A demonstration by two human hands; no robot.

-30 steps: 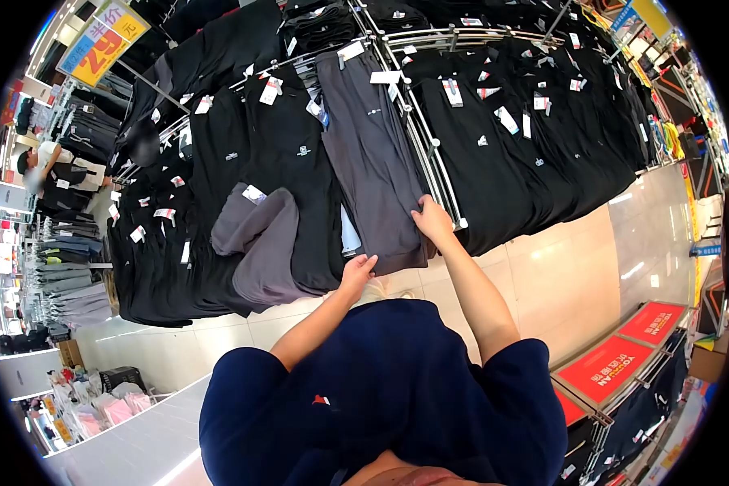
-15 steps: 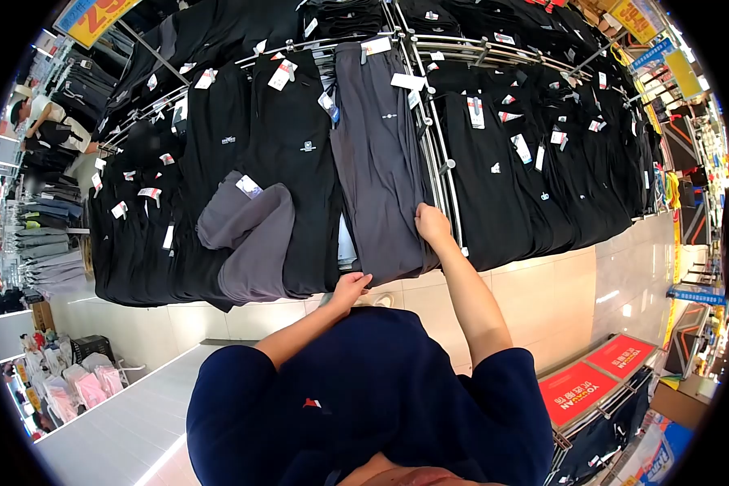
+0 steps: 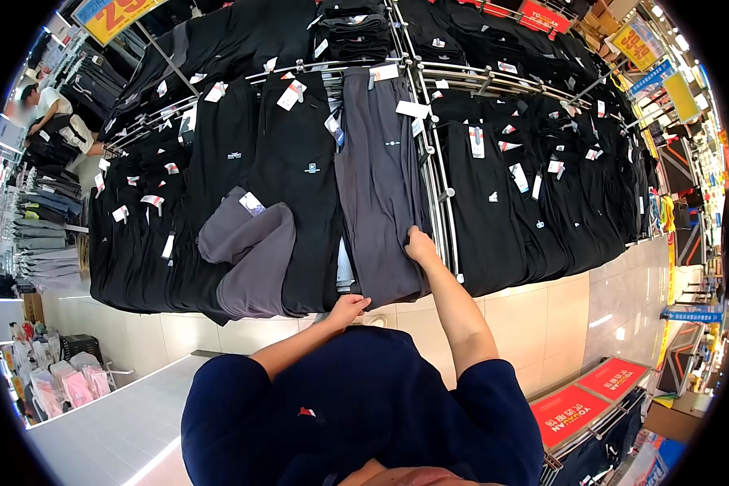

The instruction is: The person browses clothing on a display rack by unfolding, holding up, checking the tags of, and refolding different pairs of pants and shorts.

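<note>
A pair of dark grey trousers point(image 3: 377, 182) hangs over the front of the rack, with a small white logo and tags near its top. At its lower left edge, by the bottom fold, my left hand point(image 3: 351, 309) is closed on the cloth. My right hand point(image 3: 420, 246) pinches the right edge of the same trousers, higher up. Black trousers point(image 3: 300, 219) hang directly to the left. Over them lies a crumpled grey garment point(image 3: 255, 251) with a white tag. Part of my right fingers is hidden by the cloth.
Metal rack bars point(image 3: 439, 194) run beside the grey trousers, with more black trousers point(image 3: 486, 211) to the right. Red signs point(image 3: 571, 415) top a rack behind me at right. A grey-white surface point(image 3: 130, 421) lies lower left. A person point(image 3: 57, 113) is at far left.
The rack sits lower in the view as the camera shifts. My right hand has moved slightly left with the trousers' right edge; my left hand keeps its hold at the bottom fold.
</note>
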